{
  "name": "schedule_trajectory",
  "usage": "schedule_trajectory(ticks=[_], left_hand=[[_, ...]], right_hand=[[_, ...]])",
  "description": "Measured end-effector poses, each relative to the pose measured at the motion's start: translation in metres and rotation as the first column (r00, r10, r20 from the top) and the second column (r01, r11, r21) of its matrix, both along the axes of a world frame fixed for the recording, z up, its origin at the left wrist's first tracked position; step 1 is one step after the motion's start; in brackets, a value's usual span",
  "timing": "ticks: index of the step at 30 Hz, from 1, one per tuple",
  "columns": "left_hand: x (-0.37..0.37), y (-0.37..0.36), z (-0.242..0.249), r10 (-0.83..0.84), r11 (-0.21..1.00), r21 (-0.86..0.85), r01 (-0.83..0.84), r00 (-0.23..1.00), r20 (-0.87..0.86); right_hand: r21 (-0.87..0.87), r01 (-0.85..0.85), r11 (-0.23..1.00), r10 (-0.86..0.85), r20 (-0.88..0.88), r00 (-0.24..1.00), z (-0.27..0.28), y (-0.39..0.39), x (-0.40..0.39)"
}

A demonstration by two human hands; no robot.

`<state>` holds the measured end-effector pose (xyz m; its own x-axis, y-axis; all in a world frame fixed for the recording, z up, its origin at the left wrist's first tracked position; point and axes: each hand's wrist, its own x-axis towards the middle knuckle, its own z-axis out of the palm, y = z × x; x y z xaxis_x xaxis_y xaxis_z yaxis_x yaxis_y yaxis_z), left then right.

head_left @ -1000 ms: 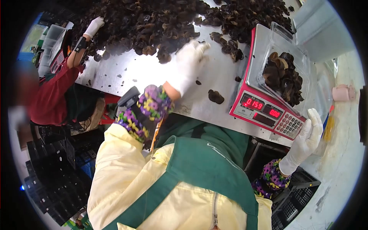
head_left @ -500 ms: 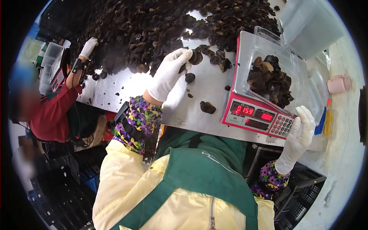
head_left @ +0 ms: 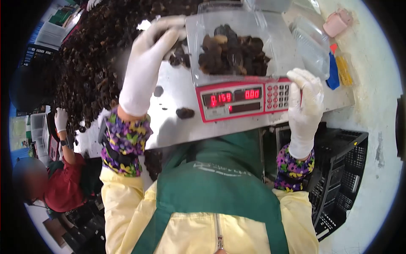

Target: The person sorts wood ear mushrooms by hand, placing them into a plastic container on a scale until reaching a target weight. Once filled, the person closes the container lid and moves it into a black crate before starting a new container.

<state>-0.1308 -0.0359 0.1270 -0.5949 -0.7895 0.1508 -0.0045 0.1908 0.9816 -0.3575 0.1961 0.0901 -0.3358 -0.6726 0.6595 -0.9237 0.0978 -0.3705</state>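
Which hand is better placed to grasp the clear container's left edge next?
Likely the left hand: it is by the far left corner of the clear container, though contact is unclear. The right hand is beside the keypad.

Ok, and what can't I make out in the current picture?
All in the head view:
- Left hand: fingertips blurred at the clear container; grip unclear.
- Container's lower dark pieces: hidden by upper ones.
- Big dark pile: cut off by the top edge.
- Apron lettering: too small.

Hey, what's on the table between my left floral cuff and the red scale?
The head view shows one larger dark piece and smaller dark bits between the cuff and scale.
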Motion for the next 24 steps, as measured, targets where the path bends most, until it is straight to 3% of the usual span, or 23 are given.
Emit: schedule_trajectory(ticks=[2,4,5,6,8,10,12,14,15,17,18,19,24], left_hand=[[-0.024,0.006,0.01,-0.04,0.935,-0.352,0.045,0.999,0.022],[-0.052,0.012,0.014,-0.04,0.866,-0.497,0.052,0.999,0.033],[-0.069,0.017,0.022,-0.128,0.945,-0.302,0.123,0.992,0.006],[-0.08,0.008,0.011,-0.047,0.65,-0.76,0.028,0.999,-0.003],[-0.102,0.004,-0.002,-0.083,0.514,-0.844,0.154,0.988,0.13],[-0.103,0.018,-0.006,0.068,0.374,-0.865,0.334,0.92,0.385],[-0.099,0.026,-0.012,0.013,0.429,-0.853,0.296,0.943,0.334],[-0.08,0.025,0.007,-0.108,0.602,-0.772,0.204,0.979,0.175],[-0.065,0.024,0.015,-0.048,0.613,-0.775,0.153,0.986,0.157],[-0.034,0.015,0.007,0.07,0.746,-0.666,0.007,0.994,0.089],[-0.023,0.017,0.001,0.067,0.92,-0.386,-0.071,0.997,-0.024],[-0.01,0.011,-0.014,0.166,0.877,-0.452,-0.162,0.986,-0.031],[0.04,0.017,-0.062,0.292,0.95,-0.146,-0.275,0.95,0.113]], right_hand=[[-0.074,-0.058,0.996,0.06,0.02,0.998,0.001,0.0,-0.003],[-0.092,-0.083,0.992,0.086,0.033,0.996,-0.001,0.0,-0.005],[-0.091,-0.072,0.993,0.075,0.033,0.997,-0.001,0.0,-0.005],[-0.092,-0.06,0.994,0.063,0.031,0.998,-0.002,-0.001,-0.005],[-0.094,-0.063,0.994,0.066,0.025,0.998,-0.001,0.0,-0.004],[-0.092,-0.048,0.995,0.05,0.009,0.999,-0.004,0.0,-0.007],[-0.049,-0.009,0.999,0.01,0.026,1.0,0.001,0.002,-0.004],[-0.06,-0.021,0.998,0.021,0.007,1.0,0.002,0.001,-0.009],[-0.068,-0.035,0.997,0.037,0.018,0.999,0.001,0.001,-0.01],[-0.072,-0.059,0.996,0.062,0.04,0.997,0.001,0.0,-0.011],[-0.073,-0.065,0.995,0.068,0.042,0.997,-0.001,0.0,-0.012],[-0.065,-0.058,0.996,0.06,0.028,0.998,-0.003,-0.001,-0.013],[-0.056,-0.05,0.997,0.05,0.007,0.999,-0.01,-0.005,-0.013]])
